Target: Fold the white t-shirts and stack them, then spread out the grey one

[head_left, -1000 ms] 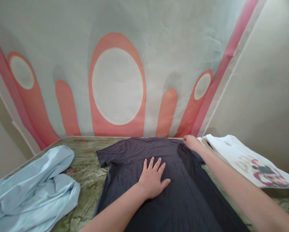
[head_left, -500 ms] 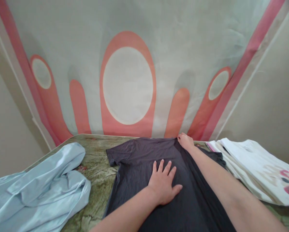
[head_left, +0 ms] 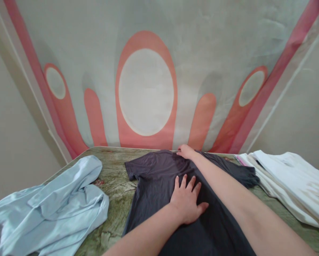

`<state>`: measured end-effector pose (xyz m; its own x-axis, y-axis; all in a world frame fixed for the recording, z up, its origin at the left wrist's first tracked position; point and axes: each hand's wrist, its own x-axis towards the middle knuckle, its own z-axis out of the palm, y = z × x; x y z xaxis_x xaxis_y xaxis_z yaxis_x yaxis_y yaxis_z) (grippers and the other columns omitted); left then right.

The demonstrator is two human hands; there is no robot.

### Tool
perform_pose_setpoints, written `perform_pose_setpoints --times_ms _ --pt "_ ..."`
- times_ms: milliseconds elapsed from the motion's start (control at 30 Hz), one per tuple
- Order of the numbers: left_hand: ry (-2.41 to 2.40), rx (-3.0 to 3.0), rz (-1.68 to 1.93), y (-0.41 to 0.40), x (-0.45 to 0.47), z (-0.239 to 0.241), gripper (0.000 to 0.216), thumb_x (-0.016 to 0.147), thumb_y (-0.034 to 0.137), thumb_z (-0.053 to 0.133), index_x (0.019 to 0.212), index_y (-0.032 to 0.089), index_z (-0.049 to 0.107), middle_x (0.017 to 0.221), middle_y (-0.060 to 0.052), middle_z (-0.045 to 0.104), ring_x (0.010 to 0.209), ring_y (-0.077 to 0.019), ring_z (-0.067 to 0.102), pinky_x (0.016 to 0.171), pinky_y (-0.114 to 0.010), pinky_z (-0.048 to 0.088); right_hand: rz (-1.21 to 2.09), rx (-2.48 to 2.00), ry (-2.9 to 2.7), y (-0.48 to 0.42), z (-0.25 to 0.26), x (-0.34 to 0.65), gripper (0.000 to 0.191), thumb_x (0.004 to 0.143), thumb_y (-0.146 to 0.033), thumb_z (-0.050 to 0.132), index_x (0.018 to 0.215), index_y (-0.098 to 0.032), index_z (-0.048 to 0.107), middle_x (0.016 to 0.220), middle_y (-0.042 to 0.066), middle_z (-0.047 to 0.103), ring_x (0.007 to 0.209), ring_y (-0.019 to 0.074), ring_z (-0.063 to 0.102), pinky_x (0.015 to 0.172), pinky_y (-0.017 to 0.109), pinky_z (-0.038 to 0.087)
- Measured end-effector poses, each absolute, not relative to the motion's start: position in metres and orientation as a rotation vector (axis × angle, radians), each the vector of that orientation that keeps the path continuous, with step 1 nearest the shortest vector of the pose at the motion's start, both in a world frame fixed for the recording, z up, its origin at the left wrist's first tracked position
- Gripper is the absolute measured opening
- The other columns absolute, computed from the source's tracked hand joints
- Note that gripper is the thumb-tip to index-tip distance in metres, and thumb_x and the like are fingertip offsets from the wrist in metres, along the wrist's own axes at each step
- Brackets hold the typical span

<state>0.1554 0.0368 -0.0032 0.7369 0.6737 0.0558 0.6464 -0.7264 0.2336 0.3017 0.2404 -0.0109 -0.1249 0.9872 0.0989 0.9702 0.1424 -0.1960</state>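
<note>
A dark grey crumpled cotton T-shirt point(head_left: 159, 177) lies spread on a worktop point(head_left: 114, 185) with a green, marbled pattern, which stands against a pale fabric backdrop point(head_left: 146, 89) printed with salmon-pink arches and white ovals. The left hand point(head_left: 187, 202) rests flat on the middle of the shirt with an open grip and spread fingers, while the right hand point(head_left: 185, 152) lies at the shirt's far edge near the collar; whether its grip holds the cloth, I cannot tell. A loose light blue shirt point(head_left: 55, 202) lies on the left of the worktop, and folded white garments point(head_left: 290, 185) lie on the right, near the dark sleeve.
</note>
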Motion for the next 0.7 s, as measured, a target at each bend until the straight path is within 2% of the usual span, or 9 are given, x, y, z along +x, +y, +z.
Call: perform_pose_setpoints --times_ms 100,233,433,700 --pt "1.048 2.733 0.208 0.037 0.155 -0.003 0.068 0.085 0.063 0.018 0.139 0.022 0.028 0.147 -0.005 0.019 0.133 -0.0355 0.006 0.103 -0.060 0.004 0.208 -1.937 -2.233 0.248 -0.015 0.295 0.020 0.079 -0.031 0.058 0.083 -0.015 0.069 0.084 0.009 0.069 0.078 0.0171 0.063 0.067 0.022 0.042" --pt "1.053 2.719 0.242 0.037 0.156 -0.004 0.070 0.084 0.065 0.018 0.138 0.023 0.029 0.146 -0.006 0.020 0.133 -0.0359 0.007 0.103 -0.060 0.004 0.280 -1.922 -2.256 0.250 -0.014 0.299 0.026 0.081 -0.036 0.054 0.081 -0.014 0.069 0.082 0.010 0.069 0.073 0.0173 0.063 0.061 0.022 0.041" --pt "1.060 2.713 0.232 0.036 0.157 -0.002 0.071 0.083 0.066 0.018 0.138 0.023 0.029 0.146 -0.005 0.020 0.133 -0.0356 0.007 0.103 -0.060 0.004 0.425 -1.915 -2.294 0.247 -0.007 0.304 0.017 0.069 -0.033 0.068 0.068 -0.016 0.070 0.068 0.005 0.069 0.061 0.0149 0.060 0.055 0.021 0.039" --pt "1.055 2.722 0.196 0.036 0.156 -0.001 0.070 0.084 0.065 0.018 0.139 0.023 0.027 0.147 -0.005 0.018 0.134 -0.0351 0.005 0.103 -0.060 0.003 0.364 -1.880 -2.031 0.255 -0.014 0.301 0.015 0.072 -0.028 0.066 0.078 -0.015 0.065 0.071 0.002 0.066 0.061 0.0104 0.057 0.053 0.018 0.038"
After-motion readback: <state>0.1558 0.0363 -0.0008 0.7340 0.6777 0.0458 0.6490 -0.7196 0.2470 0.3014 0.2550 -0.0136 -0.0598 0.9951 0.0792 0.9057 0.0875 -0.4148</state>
